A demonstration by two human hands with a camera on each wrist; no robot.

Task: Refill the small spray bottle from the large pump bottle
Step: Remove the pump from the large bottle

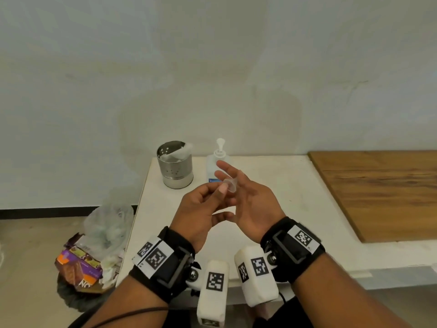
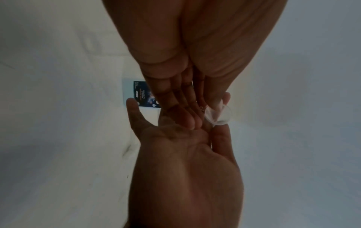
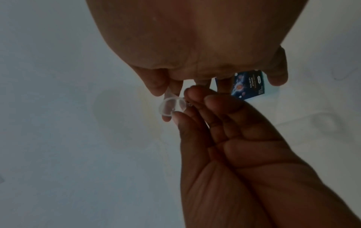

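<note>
The large pump bottle (image 1: 212,170) stands upright at the back of the white table (image 1: 295,185), pump head up; its blue label (image 2: 139,92) (image 3: 251,85) shows past the fingers in both wrist views. In front of it both hands meet above the table. My left hand (image 1: 212,200) has curled fingers and pinches a small clear plastic cap (image 1: 229,185) (image 2: 218,115) (image 3: 171,107) with its thumb. My right hand (image 1: 248,197) is spread, fingers straight, fingertips touching the cap's far side. I cannot see the small spray bottle's body.
A perforated steel cup (image 1: 176,165) with white cloth inside stands left of the pump bottle. A wooden board (image 1: 378,190) covers the table's right part. Off the table's left edge, a plastic bag (image 1: 108,221) and snack wrappers (image 1: 80,266) lie on the floor.
</note>
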